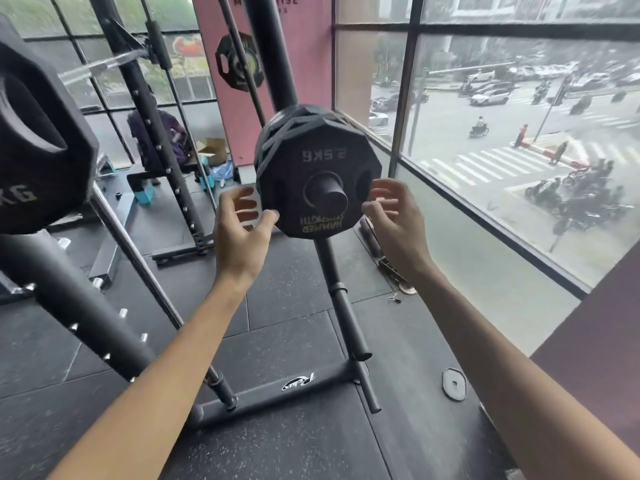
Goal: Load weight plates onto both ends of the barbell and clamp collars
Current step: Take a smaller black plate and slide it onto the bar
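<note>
A black twelve-sided rubber weight plate [313, 157] marked 2.5KG sits at the front of a short stack of like plates, all threaded on a black round peg [330, 197] of a black steel storage rack [341, 306]. The peg's blunt end sticks out through the plate's centre hole, towards the camera.

Both hands are raised at the plate's lower half, one on each side. The left hand [240, 230] is left of the plate, fingers spread and loosely curved, holding nothing; its thumb tip reaches the plate's lower left edge, though whether it touches cannot be told. The right hand [394, 216] is right of the plate, also loosely spread and holding nothing, its fingertips just beside the plate's right edge.

Far left of the plate, at the frame's edge, hangs a much larger black weight plate [38, 150], with a shiny, blurred steel bar [100, 65] showing above and beyond it.

Below the plate lies black rubber tiled floor [294, 289], and down to its right a small flat grey disc [454, 384] rests on that floor. Right of the plate is a tall window [519, 150], and behind it a pink banner [308, 64].
</note>
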